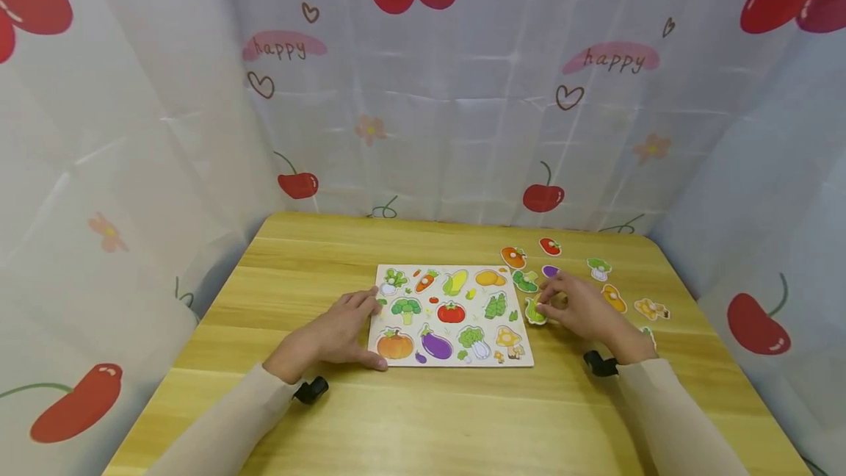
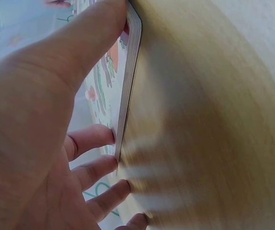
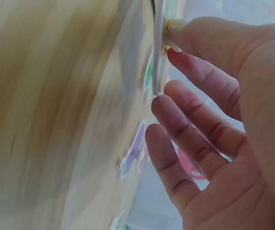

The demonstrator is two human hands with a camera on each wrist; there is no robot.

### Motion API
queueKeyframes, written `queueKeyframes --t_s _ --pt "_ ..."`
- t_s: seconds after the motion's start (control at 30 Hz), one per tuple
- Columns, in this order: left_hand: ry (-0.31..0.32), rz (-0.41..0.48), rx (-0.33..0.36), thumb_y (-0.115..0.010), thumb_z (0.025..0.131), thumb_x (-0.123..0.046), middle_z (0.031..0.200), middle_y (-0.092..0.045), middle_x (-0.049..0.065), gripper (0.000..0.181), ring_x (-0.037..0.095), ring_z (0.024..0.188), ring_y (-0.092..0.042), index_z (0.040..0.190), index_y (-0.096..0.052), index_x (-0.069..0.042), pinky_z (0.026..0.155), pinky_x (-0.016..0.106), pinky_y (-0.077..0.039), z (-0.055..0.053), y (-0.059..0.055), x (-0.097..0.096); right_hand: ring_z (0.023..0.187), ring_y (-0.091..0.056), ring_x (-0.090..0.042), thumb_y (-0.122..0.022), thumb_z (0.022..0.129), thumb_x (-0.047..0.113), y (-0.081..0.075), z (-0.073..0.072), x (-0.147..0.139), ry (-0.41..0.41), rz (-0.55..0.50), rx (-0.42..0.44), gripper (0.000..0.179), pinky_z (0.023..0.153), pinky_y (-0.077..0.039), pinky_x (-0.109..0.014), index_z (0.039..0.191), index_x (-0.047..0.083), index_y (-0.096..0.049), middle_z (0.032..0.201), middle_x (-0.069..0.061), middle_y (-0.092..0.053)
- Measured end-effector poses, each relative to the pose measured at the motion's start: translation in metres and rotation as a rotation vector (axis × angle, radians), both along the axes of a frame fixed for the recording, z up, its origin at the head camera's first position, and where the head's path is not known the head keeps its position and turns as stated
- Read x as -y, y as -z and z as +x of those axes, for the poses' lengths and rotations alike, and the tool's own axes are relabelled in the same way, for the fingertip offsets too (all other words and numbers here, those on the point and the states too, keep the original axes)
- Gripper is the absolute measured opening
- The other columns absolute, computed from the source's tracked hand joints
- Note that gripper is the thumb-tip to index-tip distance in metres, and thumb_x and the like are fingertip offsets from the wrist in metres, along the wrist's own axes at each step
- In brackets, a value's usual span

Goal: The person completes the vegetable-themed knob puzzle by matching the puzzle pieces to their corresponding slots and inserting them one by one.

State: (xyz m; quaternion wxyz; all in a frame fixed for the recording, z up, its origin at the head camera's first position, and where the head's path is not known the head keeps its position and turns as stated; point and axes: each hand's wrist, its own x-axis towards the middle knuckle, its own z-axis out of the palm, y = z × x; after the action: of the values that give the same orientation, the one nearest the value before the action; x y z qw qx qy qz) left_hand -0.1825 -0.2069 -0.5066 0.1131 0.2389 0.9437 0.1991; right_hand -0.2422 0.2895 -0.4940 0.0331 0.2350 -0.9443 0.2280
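A vegetable puzzle board (image 1: 423, 347) lies flat on the table, printed with a pumpkin, an eggplant, a tomato and others. Spread along its left edge, my left hand (image 1: 340, 329) touches the board with the thumb at the near corner; the left wrist view has the thumb (image 2: 75, 43) and fingertips against the rim. Just off the board's right edge, my right hand (image 1: 581, 307) pinches a green and yellow corn puzzle piece (image 1: 534, 311) between thumb and index finger. In the right wrist view that piece (image 3: 159, 52) is edge-on, its printed face mostly hidden, the other fingers loosely extended.
Around the right hand lie loose pieces: a pumpkin (image 1: 512, 258), a tomato (image 1: 550, 246), broccoli (image 1: 525, 282), an eggplant (image 1: 550, 270), a leafy green (image 1: 599, 269), an orange-yellow piece (image 1: 613, 298) and mushrooms (image 1: 651, 308). A cherry-print curtain (image 1: 423, 131) stands behind the wooden table (image 1: 423, 417).
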Motion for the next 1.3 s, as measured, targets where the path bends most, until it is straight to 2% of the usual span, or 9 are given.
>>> queueKeyframes --t_s 0.17,0.37,0.53,0.63,0.87,1.03,1.3 --pt "-0.005 -0.01 0.006 -0.1 0.086 -0.066 0.191 -0.03 0.027 0.109 0.054 0.173 -0.035 0.162 -0.054 -0.003 0.14 0.071 -0.037 0.001 -0.001 -0.001 0.124 -0.079 -0.042 -0.092 0.104 0.022 -0.004 -0.001 0.014 0.0 0.005 -0.028 0.014 0.1 -0.069 -0.06 0.097 0.019 -0.08 0.13 -0.016 -0.083" --pt "0.006 -0.013 0.005 -0.1 0.087 -0.065 0.19 -0.03 0.028 0.108 0.055 0.172 -0.036 0.161 -0.054 -0.003 0.139 0.071 -0.037 0.0 -0.002 -0.001 0.122 -0.078 -0.04 -0.09 0.104 0.02 -0.002 -0.005 0.028 -0.004 -0.021 -0.014 0.012 0.103 -0.069 -0.061 0.098 0.019 -0.081 0.13 -0.016 -0.081" --pt "-0.004 -0.026 0.003 -0.099 0.087 -0.066 0.191 -0.029 0.027 0.109 0.052 0.173 -0.035 0.162 -0.053 -0.002 0.141 0.068 -0.037 -0.002 -0.003 0.0 0.12 -0.077 -0.039 -0.091 0.104 0.019 -0.001 -0.011 0.041 -0.023 -0.051 -0.042 0.011 0.101 -0.067 -0.061 0.098 0.018 -0.081 0.127 -0.014 -0.08" --pt "0.001 -0.019 -0.002 -0.1 0.087 -0.066 0.19 -0.03 0.028 0.108 0.054 0.172 -0.036 0.16 -0.053 -0.001 0.14 0.07 -0.037 -0.002 -0.003 0.0 0.121 -0.077 -0.04 -0.091 0.104 0.019 -0.001 -0.013 0.049 -0.022 -0.066 -0.049 0.011 0.101 -0.066 -0.061 0.098 0.017 -0.082 0.127 -0.014 -0.08" --pt "0.006 -0.023 -0.001 -0.099 0.087 -0.066 0.19 -0.03 0.029 0.108 0.055 0.172 -0.036 0.16 -0.053 -0.001 0.14 0.07 -0.038 -0.002 -0.005 -0.001 0.131 -0.075 -0.043 -0.091 0.104 0.019 0.0 -0.017 0.067 -0.029 -0.105 -0.03 0.009 0.114 -0.063 -0.065 0.101 0.016 -0.083 0.134 -0.017 -0.081" --pt "0.002 -0.016 0.002 -0.1 0.087 -0.065 0.19 -0.03 0.028 0.108 0.056 0.171 -0.037 0.161 -0.054 -0.002 0.14 0.071 -0.038 -0.002 -0.003 -0.002 0.132 -0.074 -0.041 -0.09 0.105 0.023 0.003 -0.021 0.078 -0.013 -0.103 0.002 0.009 0.111 -0.065 -0.062 0.105 0.016 -0.084 0.136 -0.016 -0.08" --pt "-0.006 -0.01 0.011 -0.1 0.087 -0.065 0.19 -0.031 0.028 0.109 0.054 0.172 -0.037 0.161 -0.053 -0.002 0.14 0.07 -0.037 0.001 -0.004 -0.004 0.128 -0.077 -0.038 -0.091 0.104 0.025 0.004 -0.028 0.096 -0.043 -0.082 -0.024 0.011 0.112 -0.065 -0.06 0.104 0.017 -0.085 0.132 -0.013 -0.082"
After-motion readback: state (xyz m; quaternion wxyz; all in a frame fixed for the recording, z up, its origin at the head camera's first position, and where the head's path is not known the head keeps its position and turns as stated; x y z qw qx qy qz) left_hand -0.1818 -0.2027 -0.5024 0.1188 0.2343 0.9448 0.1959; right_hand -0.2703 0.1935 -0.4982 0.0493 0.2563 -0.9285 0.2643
